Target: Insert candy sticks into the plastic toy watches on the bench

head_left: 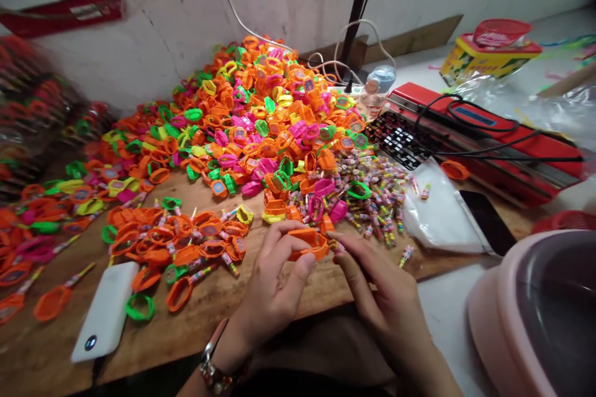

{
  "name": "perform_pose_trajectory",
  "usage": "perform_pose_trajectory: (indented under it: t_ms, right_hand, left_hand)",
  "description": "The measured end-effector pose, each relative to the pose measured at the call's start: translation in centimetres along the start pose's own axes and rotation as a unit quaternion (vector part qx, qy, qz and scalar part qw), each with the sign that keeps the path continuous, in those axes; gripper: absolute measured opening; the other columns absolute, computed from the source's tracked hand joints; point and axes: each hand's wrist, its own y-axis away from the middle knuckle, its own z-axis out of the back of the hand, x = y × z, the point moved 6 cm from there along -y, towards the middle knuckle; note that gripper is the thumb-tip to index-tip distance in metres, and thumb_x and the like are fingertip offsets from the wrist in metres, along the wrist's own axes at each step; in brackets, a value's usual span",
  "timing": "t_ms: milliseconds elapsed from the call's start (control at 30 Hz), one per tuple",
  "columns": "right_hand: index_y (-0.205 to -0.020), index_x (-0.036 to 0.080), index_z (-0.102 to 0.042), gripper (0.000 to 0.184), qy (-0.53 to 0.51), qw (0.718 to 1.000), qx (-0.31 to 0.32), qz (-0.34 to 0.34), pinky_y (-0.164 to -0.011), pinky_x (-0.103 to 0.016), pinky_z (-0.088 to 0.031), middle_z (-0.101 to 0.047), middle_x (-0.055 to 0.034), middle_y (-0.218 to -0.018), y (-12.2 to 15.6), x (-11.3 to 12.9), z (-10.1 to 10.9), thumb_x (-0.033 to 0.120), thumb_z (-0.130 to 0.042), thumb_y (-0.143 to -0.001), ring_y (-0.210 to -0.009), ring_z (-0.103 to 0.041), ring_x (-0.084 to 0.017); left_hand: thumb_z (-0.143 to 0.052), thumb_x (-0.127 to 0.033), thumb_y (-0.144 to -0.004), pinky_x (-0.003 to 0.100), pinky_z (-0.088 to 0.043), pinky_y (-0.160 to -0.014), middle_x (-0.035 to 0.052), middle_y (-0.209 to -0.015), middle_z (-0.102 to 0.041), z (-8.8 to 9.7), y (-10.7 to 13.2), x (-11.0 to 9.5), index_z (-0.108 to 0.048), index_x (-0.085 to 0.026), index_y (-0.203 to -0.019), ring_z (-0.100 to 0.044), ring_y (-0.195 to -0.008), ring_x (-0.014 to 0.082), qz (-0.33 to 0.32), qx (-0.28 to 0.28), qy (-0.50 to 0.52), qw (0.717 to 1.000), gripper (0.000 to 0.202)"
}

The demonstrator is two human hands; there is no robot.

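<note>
My left hand is closed around an orange toy watch near the table's front edge. Close to its right end, my right hand pinches a small patterned stick, much of it hidden by the fingers. The stick's tip meets or nearly meets the watch; I cannot tell which. Just beyond my hands rises a big heap of orange, green, pink and yellow toy watches. Right of it lies a pile of short patterned sticks. Left of my hands is a group of orange watches with sticks attached.
A white power bank lies at the front left. To the right are clear plastic bags, a black phone, a red machine with cables and a pink basin. A yellow box stands behind.
</note>
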Motion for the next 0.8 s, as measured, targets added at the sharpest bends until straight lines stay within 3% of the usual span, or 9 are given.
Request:
perform_pose_trajectory:
  t_ms: [167, 300, 500, 567, 667, 800]
  right_hand:
    - [-0.123, 0.020, -0.055, 0.030, 0.079, 0.996, -0.016, 0.041, -0.085, -0.029, -0.052, -0.068, -0.0076, -0.105, 0.2, 0.4, -0.2, 0.015, -0.050, -0.094, -0.096, -0.065, -0.017]
    - [-0.123, 0.013, -0.055, 0.032, 0.178, 0.979, -0.002, 0.097, -0.076, -0.034, -0.053, -0.067, -0.0115, -0.095, 0.2, 0.9, -0.6, 0.022, -0.054, -0.092, -0.086, -0.063, -0.022]
    - [-0.119, 0.017, -0.053, 0.025, 0.086, 0.996, 0.018, 0.033, -0.079, -0.025, -0.051, -0.065, -0.0071, -0.099, 0.3, 0.1, -0.7, 0.018, -0.047, -0.095, -0.090, -0.064, -0.015]
    - [-0.121, 0.014, -0.052, 0.025, 0.107, 0.993, 0.021, 0.040, -0.080, -0.024, -0.050, -0.065, -0.0084, -0.100, 0.5, 0.3, -0.8, 0.018, -0.045, -0.097, -0.092, -0.064, -0.016]
    - [-0.119, 0.008, -0.053, 0.029, 0.220, 0.972, 0.030, 0.071, -0.071, -0.026, -0.049, -0.065, -0.0106, -0.092, 0.6, 0.9, -1.3, 0.024, -0.038, -0.099, -0.082, -0.064, -0.018]
    - [-0.093, 0.012, -0.060, 0.031, 0.408, 0.905, 0.061, 0.107, -0.052, -0.028, -0.036, -0.058, -0.0046, -0.066, 0.7, 1.5, -2.5, 0.030, -0.035, -0.099, -0.054, -0.055, -0.017]
  left_hand:
    - [-0.049, -0.021, -0.092, 0.032, -0.045, -0.097, 0.0063, -0.109, -0.055, 0.0, 0.2, -0.1, -0.058, -0.020, -0.088, -0.053, -0.111, 0.0173, -0.019, 0.007, -0.027, 0.999, 0.009]
    - [-0.048, -0.020, -0.093, 0.033, -0.045, -0.096, 0.0068, -0.108, -0.055, 0.1, 0.3, 0.1, -0.056, -0.020, -0.088, -0.052, -0.112, 0.0180, -0.017, 0.008, -0.039, 0.999, 0.009]
    - [-0.048, -0.018, -0.092, 0.034, -0.044, -0.094, 0.0069, -0.108, -0.054, -0.2, 0.3, 0.1, -0.055, -0.020, -0.089, -0.052, -0.110, 0.0187, -0.030, 0.022, -0.053, 0.998, 0.008]
    - [-0.049, -0.017, -0.092, 0.033, -0.043, -0.096, 0.0065, -0.109, -0.053, -0.3, 0.3, 0.0, -0.055, -0.020, -0.091, -0.051, -0.110, 0.0177, -0.039, 0.024, -0.060, 0.997, 0.007]
    - [-0.048, -0.016, -0.092, 0.032, -0.040, -0.097, 0.0063, -0.110, -0.053, -0.5, 0.3, 0.0, -0.055, -0.020, -0.091, -0.050, -0.112, 0.0172, -0.044, 0.032, -0.068, 0.996, 0.008]
    - [-0.044, -0.017, -0.094, 0.033, -0.041, -0.095, 0.0073, -0.107, -0.054, -1.0, 0.8, 1.1, -0.054, -0.019, -0.090, -0.051, -0.110, 0.0179, -0.012, 0.056, -0.050, 0.997, 0.010]
